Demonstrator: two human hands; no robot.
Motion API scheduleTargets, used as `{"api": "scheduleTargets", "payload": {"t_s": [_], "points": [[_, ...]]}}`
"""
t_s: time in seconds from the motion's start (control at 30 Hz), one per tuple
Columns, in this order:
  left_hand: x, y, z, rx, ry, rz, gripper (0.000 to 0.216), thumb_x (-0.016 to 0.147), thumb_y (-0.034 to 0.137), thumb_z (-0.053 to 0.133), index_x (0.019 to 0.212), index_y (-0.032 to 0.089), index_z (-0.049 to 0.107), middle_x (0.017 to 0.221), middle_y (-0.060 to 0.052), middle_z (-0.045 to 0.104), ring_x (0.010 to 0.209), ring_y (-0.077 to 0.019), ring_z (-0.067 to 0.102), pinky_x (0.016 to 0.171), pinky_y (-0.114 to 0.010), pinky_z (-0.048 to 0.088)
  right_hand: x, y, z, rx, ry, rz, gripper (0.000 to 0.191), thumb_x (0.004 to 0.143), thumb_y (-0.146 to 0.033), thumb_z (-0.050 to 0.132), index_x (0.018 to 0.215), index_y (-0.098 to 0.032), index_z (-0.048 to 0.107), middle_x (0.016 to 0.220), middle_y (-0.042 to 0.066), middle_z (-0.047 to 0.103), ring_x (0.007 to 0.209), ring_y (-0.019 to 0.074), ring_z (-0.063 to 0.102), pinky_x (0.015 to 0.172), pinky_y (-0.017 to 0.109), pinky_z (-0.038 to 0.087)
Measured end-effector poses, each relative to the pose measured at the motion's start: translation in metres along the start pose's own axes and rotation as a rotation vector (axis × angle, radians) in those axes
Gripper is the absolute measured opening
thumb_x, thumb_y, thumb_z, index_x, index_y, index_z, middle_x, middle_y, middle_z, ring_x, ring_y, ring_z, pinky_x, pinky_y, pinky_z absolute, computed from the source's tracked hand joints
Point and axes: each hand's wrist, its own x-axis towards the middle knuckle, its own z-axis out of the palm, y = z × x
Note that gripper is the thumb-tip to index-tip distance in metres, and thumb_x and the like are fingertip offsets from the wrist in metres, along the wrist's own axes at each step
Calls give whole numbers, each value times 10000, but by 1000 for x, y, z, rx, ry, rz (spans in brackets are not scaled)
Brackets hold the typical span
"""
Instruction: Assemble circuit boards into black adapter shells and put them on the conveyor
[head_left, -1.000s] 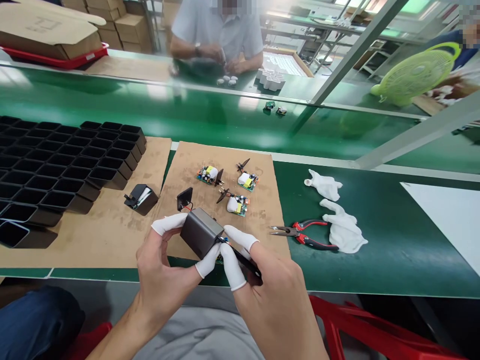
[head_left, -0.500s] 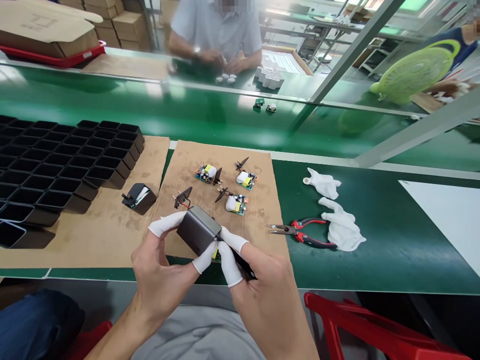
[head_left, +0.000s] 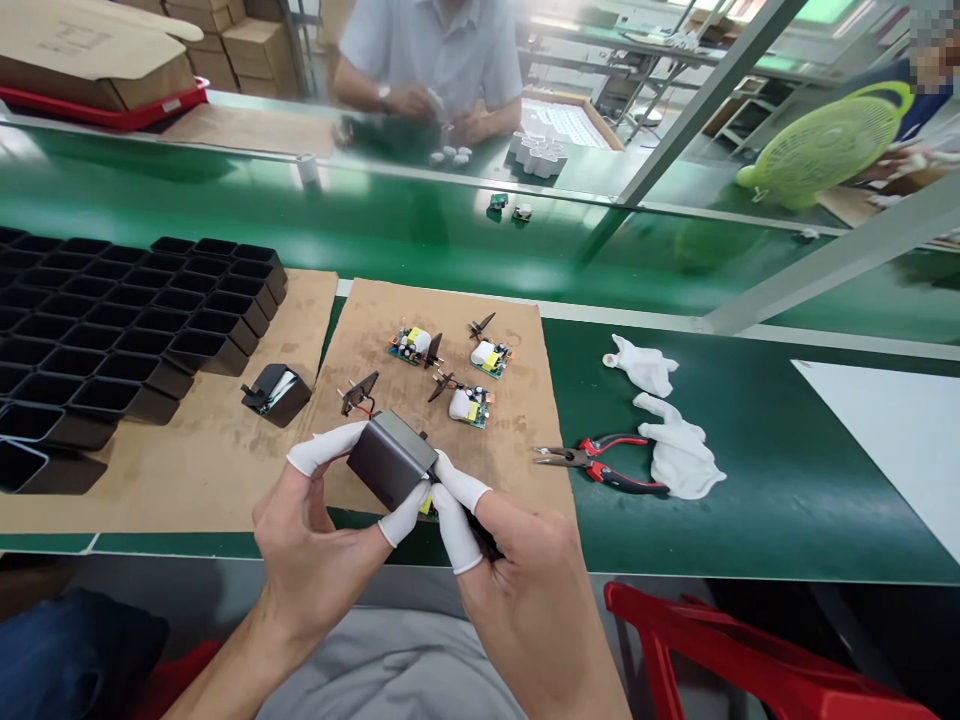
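Note:
My left hand (head_left: 307, 520), with white finger cots on thumb and forefinger, grips a black plastic housing (head_left: 394, 455) by its sides, tilted above the cardboard. A bit of circuit board (head_left: 428, 506) with a yellow part shows just below its right end. My right hand (head_left: 502, 545), also in finger cots, is closed on a slim black tool (head_left: 484, 538), mostly hidden by the fingers. Its fingertips touch the housing's right end. Beyond the hands lie circuit boards (head_left: 471, 405) wired to black plug plates (head_left: 360, 392). Left of them rests a filled black housing (head_left: 277, 393).
Rows of black housings (head_left: 142, 330) stand at left on cardboard (head_left: 187, 480). Red-handled pliers (head_left: 600, 462) and crumpled white gloves (head_left: 682, 450) lie at right. A green conveyor belt (head_left: 262, 215) carries two small boards (head_left: 498, 203). A co-worker (head_left: 431, 70) sits opposite; a red stool (head_left: 675, 640) is at lower right.
The two small boards on the belt have shifted left, and a white object has appeared at the belt's far edge. My hands keep nearly the same hold on the housing and tool.

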Motion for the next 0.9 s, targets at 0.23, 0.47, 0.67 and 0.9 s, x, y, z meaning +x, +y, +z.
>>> {"api": "scheduleTargets", "payload": {"t_s": [0.23, 0.47, 0.67, 0.9], "points": [[-2, -1, 0, 20, 15, 10, 593, 781, 164, 993, 1318, 195, 743, 1161, -54, 816, 1055, -249, 818, 984, -390, 713, 0, -3, 0, -36, 0, -11, 376, 1089, -151, 545, 830, -199, 814, 700, 17, 763, 584, 149, 656, 555, 240, 489], [10, -1, -2, -94, -29, -280, 546, 755, 249, 1011, 1231, 192, 749, 1150, -80, 843, 1030, -242, 850, 959, -367, 736, -9, 3, -1, -116, 71, -41, 338, 1098, -197, 586, 1262, -228, 880, 1008, 63, 922, 826, 229, 887, 708, 254, 667], [22, -8, -8, -471, -56, -684, 596, 705, 322, 1024, 1183, 170, 701, 1069, -127, 855, 932, -278, 881, 846, -372, 749, -18, 49, -16, -201, 185, 31, 316, 1113, -341, 653, 1337, -248, 855, 1188, 66, 914, 956, 246, 902, 809, 269, 709], [23, -5, -11, -563, -52, -786, 667, 669, 394, 1052, 1175, 174, 677, 1119, -166, 855, 1011, -336, 881, 895, -421, 744, -12, 111, 2, -451, 297, -34, 413, 1136, -456, 591, 1270, -171, 858, 1106, 132, 905, 887, 288, 869, 744, 358, 671]]}}
